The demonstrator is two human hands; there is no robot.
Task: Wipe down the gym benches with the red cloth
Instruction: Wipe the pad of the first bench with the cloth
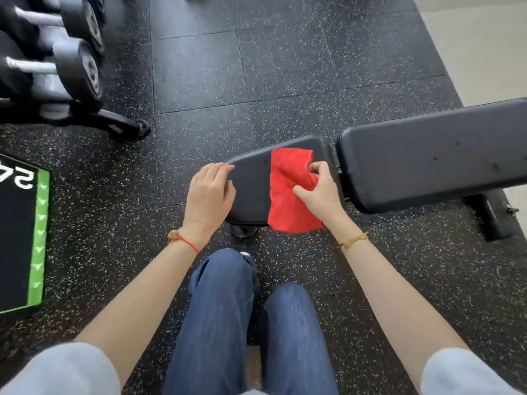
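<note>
A black gym bench lies across the floor in front of me, with a small seat pad point(251, 181) and a longer back pad point(433, 158) to its right. The red cloth point(288, 203) is spread over the right half of the seat pad, its near edge hanging over the side. My right hand point(319, 192) pinches a fold of the cloth between thumb and curled fingers. My left hand point(209, 192) rests on the left end of the seat pad, fingers bent over its edge.
A dumbbell rack point(65, 67) with black dumbbells stands at the upper left, its foot point(125, 125) reaching toward the bench. A black box with a green edge point(25, 238) sits at the left. The bench's rear foot point(490, 220) sticks out at the right. My legs stand below the seat.
</note>
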